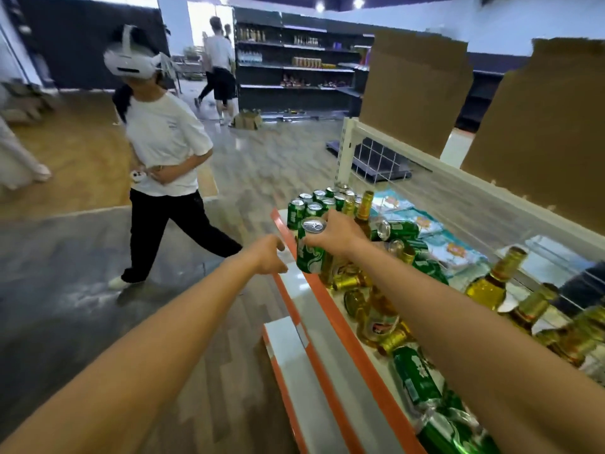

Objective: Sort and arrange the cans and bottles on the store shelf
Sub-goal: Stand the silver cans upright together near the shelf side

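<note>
The right hand [337, 232] gripped a green can [309, 253] from the side, fingers wrapped round its upper body, top facing up. The can was at the shelf's orange front edge [347, 335], just in front of a cluster of upright green cans [312, 204]. The left hand [268, 255] was beside the edge with fingers loosely curled, apparently holding nothing, though the palm was hidden. Amber bottles [376, 319] and further green cans [415, 375] lay on their sides along the shelf. A person in a white headset [163, 142] stood in the aisle.
</note>
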`<state>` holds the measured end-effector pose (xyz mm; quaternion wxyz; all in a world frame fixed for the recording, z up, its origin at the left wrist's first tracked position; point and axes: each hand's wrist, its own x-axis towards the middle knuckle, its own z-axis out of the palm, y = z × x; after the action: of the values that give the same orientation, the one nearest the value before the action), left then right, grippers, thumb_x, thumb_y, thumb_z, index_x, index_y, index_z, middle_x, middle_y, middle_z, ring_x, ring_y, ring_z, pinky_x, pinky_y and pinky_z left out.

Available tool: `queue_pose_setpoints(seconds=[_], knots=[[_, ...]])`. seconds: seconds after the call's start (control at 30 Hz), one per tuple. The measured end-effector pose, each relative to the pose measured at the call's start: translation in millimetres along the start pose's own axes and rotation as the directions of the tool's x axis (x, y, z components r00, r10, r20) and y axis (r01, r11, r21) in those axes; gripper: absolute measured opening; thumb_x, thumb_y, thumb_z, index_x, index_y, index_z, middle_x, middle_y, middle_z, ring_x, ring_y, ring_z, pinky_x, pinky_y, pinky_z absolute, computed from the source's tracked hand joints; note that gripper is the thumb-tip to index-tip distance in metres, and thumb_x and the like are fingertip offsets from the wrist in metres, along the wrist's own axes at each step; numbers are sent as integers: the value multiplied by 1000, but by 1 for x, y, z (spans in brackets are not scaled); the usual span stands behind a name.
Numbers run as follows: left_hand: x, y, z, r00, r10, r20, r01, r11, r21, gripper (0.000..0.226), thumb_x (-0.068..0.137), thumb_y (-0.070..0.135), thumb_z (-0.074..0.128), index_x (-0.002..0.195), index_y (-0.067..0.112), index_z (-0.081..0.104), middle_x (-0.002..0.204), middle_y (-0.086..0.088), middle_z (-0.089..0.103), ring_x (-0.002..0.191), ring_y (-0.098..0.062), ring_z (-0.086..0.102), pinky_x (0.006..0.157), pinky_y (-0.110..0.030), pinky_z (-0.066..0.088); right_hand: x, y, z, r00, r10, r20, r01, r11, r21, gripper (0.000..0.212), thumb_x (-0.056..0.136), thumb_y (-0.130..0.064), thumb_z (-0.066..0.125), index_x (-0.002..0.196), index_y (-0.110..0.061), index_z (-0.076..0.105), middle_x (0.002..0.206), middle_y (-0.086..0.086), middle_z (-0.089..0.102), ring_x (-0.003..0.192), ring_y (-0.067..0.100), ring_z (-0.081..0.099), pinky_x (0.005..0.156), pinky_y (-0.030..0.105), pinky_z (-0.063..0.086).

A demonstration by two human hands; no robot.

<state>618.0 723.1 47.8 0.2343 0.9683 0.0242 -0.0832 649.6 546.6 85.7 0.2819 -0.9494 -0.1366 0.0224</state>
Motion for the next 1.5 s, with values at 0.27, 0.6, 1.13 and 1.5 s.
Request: queue_pose_setpoints(seconds=[0.27,0.6,1.13,1.5], knots=[[72,-52,-40,999,-34,-34,34,999,20,64,83,26,78,138,7,53,139,-11,55,123,-26,54,98,-31,43,86,-18,35,998,-10,65,7,999,49,66,60,-56,74,97,-2,65,85,13,69,77,30,67,64,41,53],[202,-132,-101,1000,-9,12,10,998,-68,63,82,27,79,137,9,53,134,-11,56,119,-25,56,93,-29,44,223,-56,66,995,101,23,-101,995,16,53,64,-55,78,92,-13,63,88,7,68,80,25,66,71,44,59],[385,-133,-112,957,287,29,-256,891,-376,46,70,16,85,106,27,60,102,1,69,97,-18,65,89,-35,53,394,-62,67,981,191,-21,-191,982,-3,51,63,-49,83,86,-5,68,73,7,64,66,19,56,58,35,41],[550,-156,-18,930,337,145,-265,891,-368,71,42,35,82,109,30,57,83,11,67,75,-10,66,60,-29,55,478,7,66,944,283,171,-266,957,-119,71,83,-65,63,113,-1,66,112,15,68,102,31,64,92,46,52]])
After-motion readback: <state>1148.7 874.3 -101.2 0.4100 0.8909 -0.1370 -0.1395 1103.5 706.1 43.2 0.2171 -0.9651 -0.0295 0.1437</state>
